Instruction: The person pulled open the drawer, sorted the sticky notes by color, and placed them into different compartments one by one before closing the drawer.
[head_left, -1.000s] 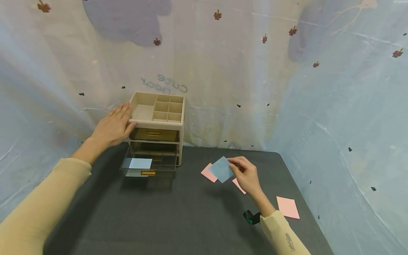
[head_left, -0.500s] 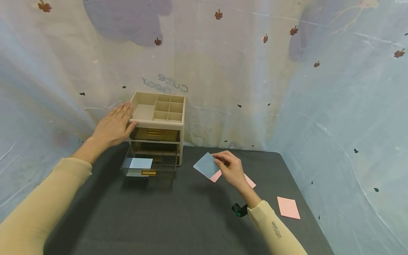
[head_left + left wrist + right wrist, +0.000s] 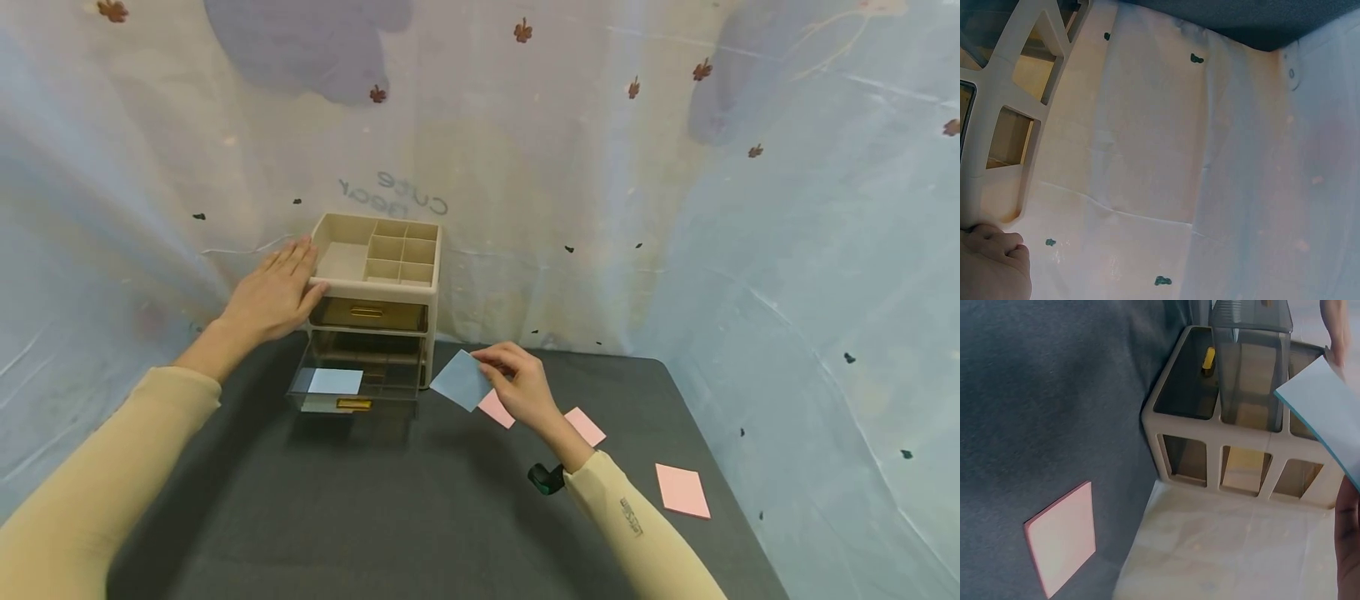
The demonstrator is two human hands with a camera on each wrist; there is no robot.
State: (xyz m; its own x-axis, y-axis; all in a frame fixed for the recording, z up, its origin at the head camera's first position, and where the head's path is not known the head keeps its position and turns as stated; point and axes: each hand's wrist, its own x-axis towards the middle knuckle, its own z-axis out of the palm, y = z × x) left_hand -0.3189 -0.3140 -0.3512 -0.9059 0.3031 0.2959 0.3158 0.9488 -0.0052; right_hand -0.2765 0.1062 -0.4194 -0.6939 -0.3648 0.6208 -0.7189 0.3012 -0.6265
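Note:
In the head view my left hand (image 3: 272,292) rests flat against the left top edge of a beige organizer (image 3: 384,292), fingers straight. Its middle drawer (image 3: 392,392) is pulled out, with a light blue pad (image 3: 335,382) lying in its left part. My right hand (image 3: 521,387) pinches a blue square pad (image 3: 460,381) by one corner, above the table to the right of the organizer. The right wrist view shows this blue pad (image 3: 1329,412) close up, with part of my hand (image 3: 1347,544) at the frame's edge.
A pink pad (image 3: 497,409) lies partly beneath my right hand, another pink one (image 3: 585,427) is beside my wrist, and a third (image 3: 682,491) is near the right edge of the dark table (image 3: 450,525). Patterned curtains (image 3: 510,167) hang behind and at the sides.
My right hand has moved left with the blue pad, toward the organizer, uncovering more of the pink pad beside the wrist. The left hand stays at the organizer's edge.

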